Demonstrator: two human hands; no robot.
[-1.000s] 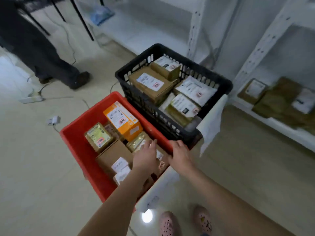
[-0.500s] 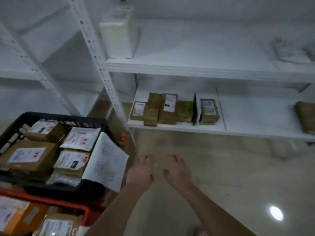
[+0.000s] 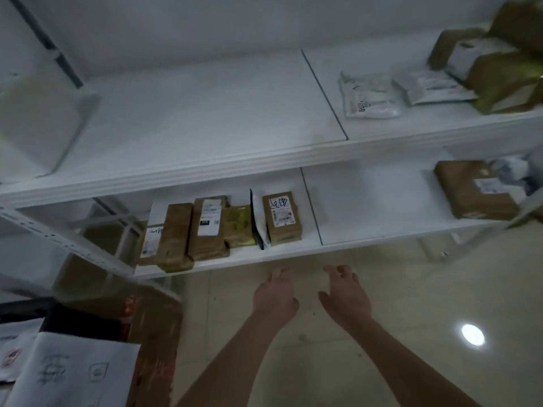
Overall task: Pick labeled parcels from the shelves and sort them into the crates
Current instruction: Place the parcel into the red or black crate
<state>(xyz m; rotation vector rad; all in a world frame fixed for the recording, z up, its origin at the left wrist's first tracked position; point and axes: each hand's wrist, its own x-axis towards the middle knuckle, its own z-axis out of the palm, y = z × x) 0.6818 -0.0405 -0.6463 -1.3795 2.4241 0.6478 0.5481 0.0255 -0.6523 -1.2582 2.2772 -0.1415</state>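
**Empty hands reach toward the lower shelf for the next parcel.**

The white shelving (image 3: 205, 113) has smooth, flat boards, so the parcels lie label-up, probably for easy reading. A large brown box (image 3: 473, 192) sits at two o'clock from the hands. At eleven o'clock a row of parcels (image 3: 208, 227), rectangular kraft-wrapped blocks, is packed side by side. The handwritten-label parcel (image 3: 282, 218) lies at twelve. The black crate (image 3: 82, 324) is at eight o'clock, blurred, with a paper sheet (image 3: 76, 368) draped over its rim. The left hand (image 3: 274, 295) and right hand (image 3: 346, 298) hover palm-down just short of the shelf edge. Their fingers are loosely spread, slightly bent and hold nothing.
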